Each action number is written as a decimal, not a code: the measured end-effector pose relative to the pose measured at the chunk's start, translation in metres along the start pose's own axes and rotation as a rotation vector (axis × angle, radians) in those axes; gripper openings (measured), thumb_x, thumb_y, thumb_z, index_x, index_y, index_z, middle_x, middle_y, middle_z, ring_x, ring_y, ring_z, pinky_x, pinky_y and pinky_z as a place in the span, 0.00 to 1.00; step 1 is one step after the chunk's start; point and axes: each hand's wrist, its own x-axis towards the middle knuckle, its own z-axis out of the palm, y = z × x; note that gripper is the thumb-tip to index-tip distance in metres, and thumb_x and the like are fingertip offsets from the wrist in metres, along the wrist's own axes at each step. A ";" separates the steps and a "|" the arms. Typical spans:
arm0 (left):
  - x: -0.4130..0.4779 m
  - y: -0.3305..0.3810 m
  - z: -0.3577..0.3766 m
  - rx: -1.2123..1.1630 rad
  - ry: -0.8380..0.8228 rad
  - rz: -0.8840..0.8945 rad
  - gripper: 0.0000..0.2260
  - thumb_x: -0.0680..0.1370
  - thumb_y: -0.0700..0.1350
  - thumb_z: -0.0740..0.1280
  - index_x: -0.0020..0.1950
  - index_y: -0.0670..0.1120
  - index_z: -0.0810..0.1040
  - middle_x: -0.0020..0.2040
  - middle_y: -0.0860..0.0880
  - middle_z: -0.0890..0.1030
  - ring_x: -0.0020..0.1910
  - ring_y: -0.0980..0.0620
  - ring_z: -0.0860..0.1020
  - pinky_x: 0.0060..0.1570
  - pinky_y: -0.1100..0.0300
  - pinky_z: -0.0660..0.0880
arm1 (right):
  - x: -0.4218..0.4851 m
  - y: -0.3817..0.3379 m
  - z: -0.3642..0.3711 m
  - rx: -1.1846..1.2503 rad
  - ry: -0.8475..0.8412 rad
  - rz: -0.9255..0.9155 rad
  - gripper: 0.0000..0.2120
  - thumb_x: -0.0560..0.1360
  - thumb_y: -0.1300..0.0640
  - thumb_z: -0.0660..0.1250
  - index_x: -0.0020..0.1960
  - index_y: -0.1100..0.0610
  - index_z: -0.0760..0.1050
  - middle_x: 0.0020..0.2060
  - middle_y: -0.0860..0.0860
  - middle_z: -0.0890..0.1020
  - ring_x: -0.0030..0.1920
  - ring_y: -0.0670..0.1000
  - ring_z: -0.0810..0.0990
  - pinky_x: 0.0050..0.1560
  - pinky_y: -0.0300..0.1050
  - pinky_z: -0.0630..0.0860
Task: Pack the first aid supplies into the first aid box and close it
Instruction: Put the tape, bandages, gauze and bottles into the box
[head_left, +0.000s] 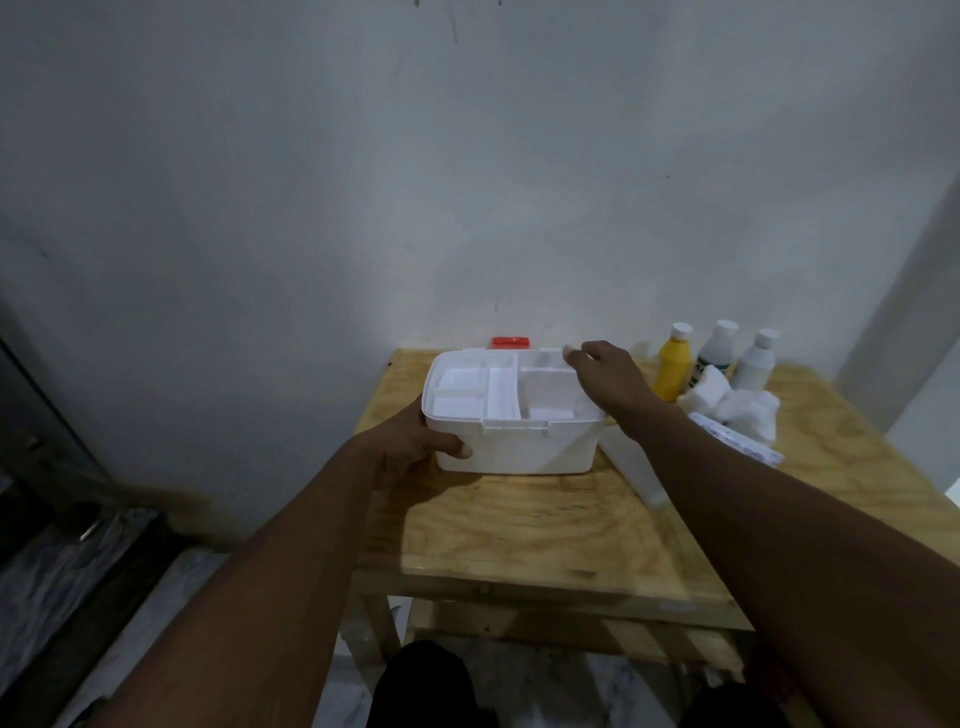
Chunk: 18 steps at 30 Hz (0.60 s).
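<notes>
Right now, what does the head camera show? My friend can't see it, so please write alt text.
An open white box sits on a table; the left hand grips its near left corner and the right hand touches its far rim. Three bottles and cotton are at the right.

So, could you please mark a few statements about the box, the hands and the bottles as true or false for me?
1. The left hand grips the front left corner of the first aid box. True.
2. The yellow bottle lies inside the box. False: it stands upright on the wooden table, to the right of the box.
3. The divided tray in the box is full of supplies. False: its compartments look empty.
4. The right hand pinches the tray at its far right corner. True.
</notes>
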 end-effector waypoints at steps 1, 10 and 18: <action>0.000 -0.001 0.001 -0.003 0.002 0.007 0.40 0.65 0.30 0.77 0.74 0.51 0.70 0.64 0.46 0.80 0.64 0.44 0.76 0.56 0.54 0.79 | -0.001 0.001 -0.003 -0.010 0.029 -0.004 0.24 0.81 0.46 0.57 0.69 0.60 0.72 0.68 0.57 0.74 0.68 0.59 0.72 0.69 0.55 0.68; 0.000 -0.007 0.004 -0.038 0.031 0.009 0.45 0.56 0.38 0.81 0.72 0.51 0.72 0.64 0.45 0.80 0.64 0.42 0.76 0.62 0.45 0.77 | -0.020 0.040 -0.051 -0.638 -0.156 0.098 0.16 0.71 0.56 0.71 0.34 0.58 0.65 0.32 0.53 0.70 0.34 0.52 0.72 0.29 0.42 0.64; -0.004 -0.006 0.009 -0.030 0.049 0.025 0.46 0.56 0.40 0.82 0.73 0.50 0.72 0.65 0.45 0.80 0.65 0.41 0.76 0.63 0.45 0.77 | -0.025 0.037 -0.037 -0.766 -0.181 0.099 0.28 0.68 0.47 0.78 0.57 0.62 0.71 0.45 0.54 0.74 0.46 0.54 0.74 0.44 0.47 0.73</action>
